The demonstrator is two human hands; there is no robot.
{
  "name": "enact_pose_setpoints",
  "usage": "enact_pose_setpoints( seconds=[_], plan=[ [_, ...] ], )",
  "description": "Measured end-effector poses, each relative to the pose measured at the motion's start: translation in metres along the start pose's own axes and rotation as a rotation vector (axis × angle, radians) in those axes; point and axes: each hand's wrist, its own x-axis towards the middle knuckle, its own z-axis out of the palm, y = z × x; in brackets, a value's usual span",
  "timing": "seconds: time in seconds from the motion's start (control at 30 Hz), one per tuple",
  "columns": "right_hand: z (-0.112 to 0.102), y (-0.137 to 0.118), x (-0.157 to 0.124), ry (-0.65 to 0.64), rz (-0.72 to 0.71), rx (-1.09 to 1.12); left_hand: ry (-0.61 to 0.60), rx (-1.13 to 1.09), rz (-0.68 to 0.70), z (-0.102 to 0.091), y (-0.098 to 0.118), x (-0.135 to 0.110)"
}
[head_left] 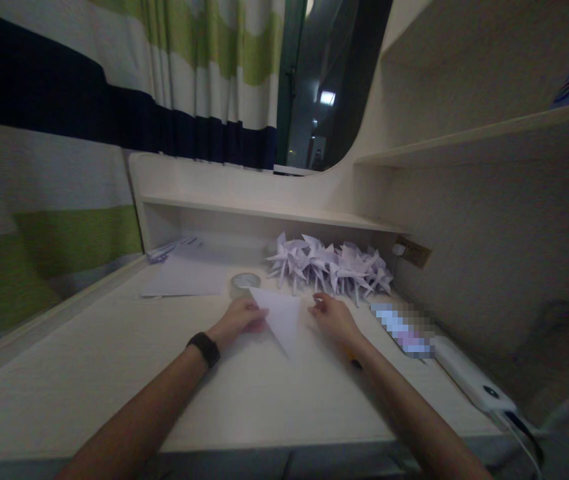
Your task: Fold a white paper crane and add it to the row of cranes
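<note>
The left hand (pixel 245 316) pinches triangular white paper (pixel 281 317) in its fingers over the surface (pixel 164 363), eight o'clock from the pinwheels (pixel 334 265). The right hand (pixel 333 316) curls its fingers at the paper's three o'clock; whether they pinch anything, I cannot tell.

Sheet (pixel 283 317): smooth matt paper. Pinwheels (pixel 331 263): paper. Desk (pixel 129 347): smooth, wood-like. Curtain (pixel 204 67): matt cloth.

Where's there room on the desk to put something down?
The desk is bare at left front, between paper stack, left arm and front edge, and mostly bare between left arm and right arm. Crowded: back right, with paper pinwheels; right side, with phone and long white device.
</note>
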Motion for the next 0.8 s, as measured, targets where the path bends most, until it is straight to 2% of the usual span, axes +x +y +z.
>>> enact_pose_setpoints(
  seconds=[0.1,0.2,0.4,0.63,0.8],
  plan=[
    [-0.015,0.013,-0.019,0.032,0.068,-0.337,-0.037,0.006,0.003,0.006,-0.008,0.001],
    [-0.015,0.02,-0.03,-0.042,0.117,-0.461,-0.066,-0.008,-0.008,0.01,-0.013,0.0],
    [-0.012,0.022,-0.033,-0.066,0.12,-0.458,-0.126,-0.032,-0.014,0.012,-0.015,-0.002],
    [-0.021,0.018,-0.065,-0.021,-0.04,-0.36,-0.133,-0.038,-0.048,0.014,-0.015,-0.004],
    [-0.018,0.015,-0.073,-0.036,-0.084,-0.292,-0.141,-0.049,-0.051,0.014,-0.016,-0.005]
  ],
)
